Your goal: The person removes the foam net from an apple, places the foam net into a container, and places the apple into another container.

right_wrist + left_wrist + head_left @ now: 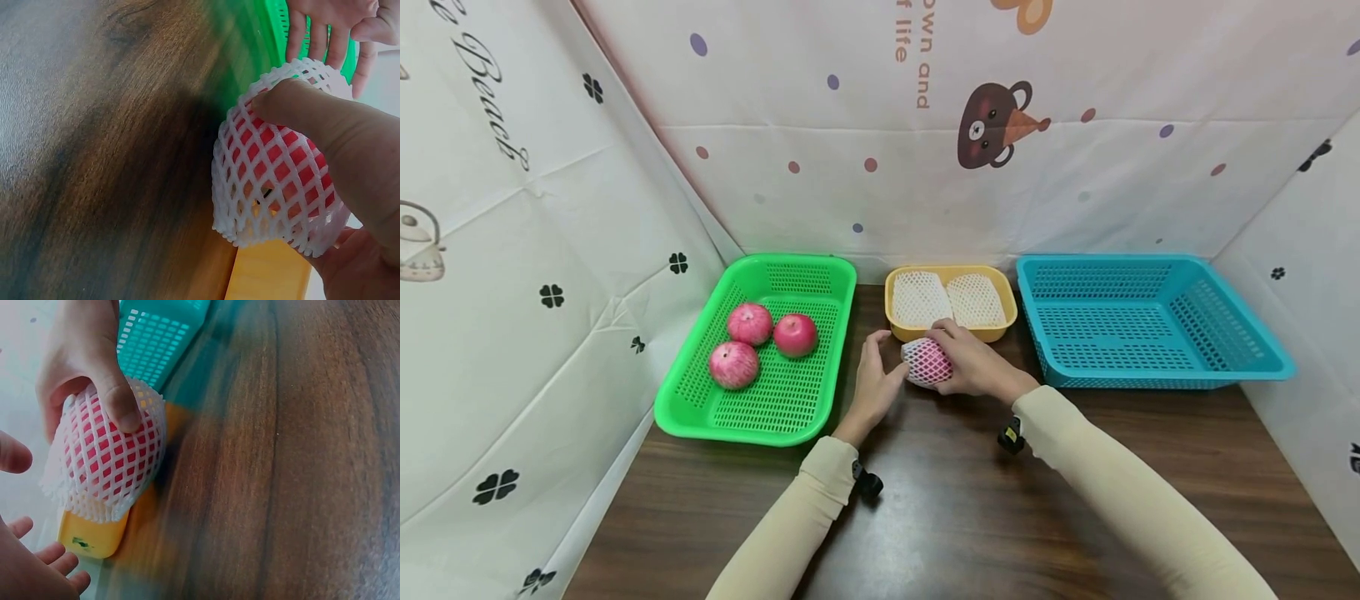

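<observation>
A red apple in a white foam net [927,363] is gripped by my right hand [976,364], just in front of the yellow basket [992,333]. In the right wrist view the thumb lies over the net [275,169], and loose net extends past the fruit at both ends. My left hand [874,385] is beside the netted apple, fingers spread and holding nothing. The left wrist view shows a gap between the left fingers [53,553] and the net. White foam nets [922,298] lie flat in two stacks in the yellow basket.
On the left, a green basket [842,367] contains three red apples [734,365]. A blue basket [1157,379] stands at the right. Behind the baskets hangs a printed white cloth [820,192]. Everything stands on a dark wooden table [940,517].
</observation>
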A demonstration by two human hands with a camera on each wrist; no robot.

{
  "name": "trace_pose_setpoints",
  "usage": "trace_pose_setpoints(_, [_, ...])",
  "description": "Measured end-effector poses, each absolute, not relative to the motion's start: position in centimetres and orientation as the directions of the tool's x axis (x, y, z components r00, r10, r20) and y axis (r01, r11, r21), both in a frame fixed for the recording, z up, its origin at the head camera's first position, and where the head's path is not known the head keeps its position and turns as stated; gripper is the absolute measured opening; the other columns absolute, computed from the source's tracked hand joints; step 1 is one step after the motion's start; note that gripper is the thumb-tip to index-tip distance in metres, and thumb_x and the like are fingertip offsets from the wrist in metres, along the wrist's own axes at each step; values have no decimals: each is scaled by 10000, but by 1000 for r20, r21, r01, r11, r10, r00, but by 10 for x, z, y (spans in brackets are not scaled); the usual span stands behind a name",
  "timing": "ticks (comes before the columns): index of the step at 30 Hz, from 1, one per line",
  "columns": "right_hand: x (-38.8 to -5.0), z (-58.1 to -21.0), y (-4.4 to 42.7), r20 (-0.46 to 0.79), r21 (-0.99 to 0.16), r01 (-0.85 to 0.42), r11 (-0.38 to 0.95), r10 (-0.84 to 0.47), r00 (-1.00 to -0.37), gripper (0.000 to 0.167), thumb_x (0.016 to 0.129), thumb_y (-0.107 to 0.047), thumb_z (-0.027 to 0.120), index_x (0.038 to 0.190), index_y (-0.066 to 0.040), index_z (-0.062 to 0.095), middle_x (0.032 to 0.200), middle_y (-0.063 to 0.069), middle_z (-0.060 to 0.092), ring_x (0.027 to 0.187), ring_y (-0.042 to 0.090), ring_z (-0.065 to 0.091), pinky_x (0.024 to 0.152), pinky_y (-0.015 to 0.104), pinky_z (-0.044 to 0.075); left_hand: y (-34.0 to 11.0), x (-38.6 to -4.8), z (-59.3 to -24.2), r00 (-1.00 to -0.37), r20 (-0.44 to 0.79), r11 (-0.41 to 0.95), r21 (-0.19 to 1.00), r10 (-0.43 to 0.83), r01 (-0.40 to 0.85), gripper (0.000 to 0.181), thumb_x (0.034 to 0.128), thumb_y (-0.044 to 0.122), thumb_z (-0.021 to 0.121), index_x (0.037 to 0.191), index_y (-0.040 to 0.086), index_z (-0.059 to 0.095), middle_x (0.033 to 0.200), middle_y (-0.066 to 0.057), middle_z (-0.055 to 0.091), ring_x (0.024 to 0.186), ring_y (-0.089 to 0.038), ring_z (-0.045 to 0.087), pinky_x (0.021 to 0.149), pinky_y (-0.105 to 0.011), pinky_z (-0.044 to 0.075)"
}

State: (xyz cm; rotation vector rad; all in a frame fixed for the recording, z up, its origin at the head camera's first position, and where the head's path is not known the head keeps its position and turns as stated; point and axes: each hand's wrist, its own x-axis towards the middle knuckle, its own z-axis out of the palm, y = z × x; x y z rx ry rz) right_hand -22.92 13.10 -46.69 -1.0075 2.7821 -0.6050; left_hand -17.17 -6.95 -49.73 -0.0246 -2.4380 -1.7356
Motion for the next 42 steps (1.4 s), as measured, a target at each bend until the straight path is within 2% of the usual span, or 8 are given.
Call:
trace_pose_setpoints(13, [-225,-467,131,19,-403,-580,708,-627,-779,903,787,-276,908,1518,-68,419,1468,93,415,1266,256,483,1088,479,453,-70,-171,-500,-989,131,347,932,-64,101,642,867,137,639,1460,75,403,1513,-153,417,1430,-343,399,1160,-515,335])
trace_pose_setpoints(21, [-223,-467,132,27,-403,-577,711,-621,-783,906,811,-309,888,1540,-112,388,1491,73,402,1289,246,471,1094,480,452,-70,-171,-502,-991,118,354,931,-63,88,661,855,154,648,1465,89,403,1521,-130,419,1436,-306,394,1167,-507,331])
trace_pose_setpoints(37, [-218,-466,140,55,-367,-581,727,-606,-793,976,806,-324,894,1585,-144,334,1539,122,369,1385,302,418,1096,519,440,-73,-169,-507,-992,121,357,929,-44,98,613,904,123,673,1455,65,411,1456,-147,482,1378,-286,451,1146,-495,359])
trace_pose_setpoints(42, [-216,-465,143,84,-361,-583,728,-597,-798,987,807,-338,891,1595,-157,324,1552,120,353,1394,309,408,1051,533,475,-73,-169,-507,-992,115,338,937,-48,92,590,925,118,652,1460,55,412,1462,-148,486,1384,-291,450,1148,-498,362])
